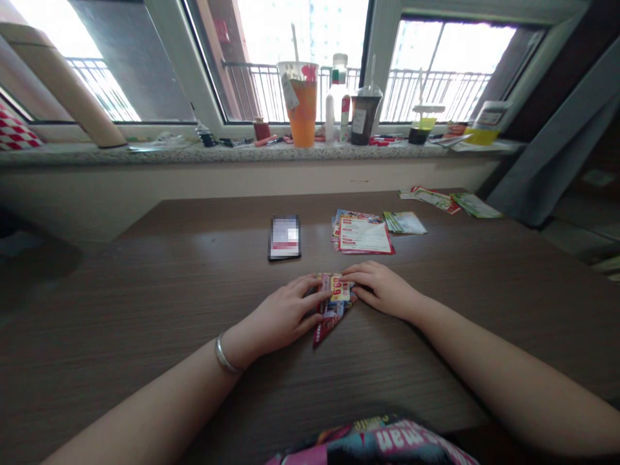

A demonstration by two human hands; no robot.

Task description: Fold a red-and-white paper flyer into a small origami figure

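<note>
A folded printed paper flyer (334, 307) lies on the table, red and yellow with large printed numbers and a pointed lower corner. My left hand (285, 310) rests on its left side, fingers spread across the print and thumb by the lower edge. A silver bangle (225, 355) circles that wrist. On the upper right corner of the flyer, my right hand (385, 287) lays its stretched fingers, with the thumb apart at the right edge. Both hands touch the paper from above. What is under the fingertips is hidden.
Beyond the hands are a phone (285, 237), a stack of flyers (365, 234) and green-edged papers (405, 223). More leaflets (433, 199) lie at the table's far right. Along the windowsill (232, 153) stand an orange drink cup (303, 106), a dark cup (365, 116) and bottles.
</note>
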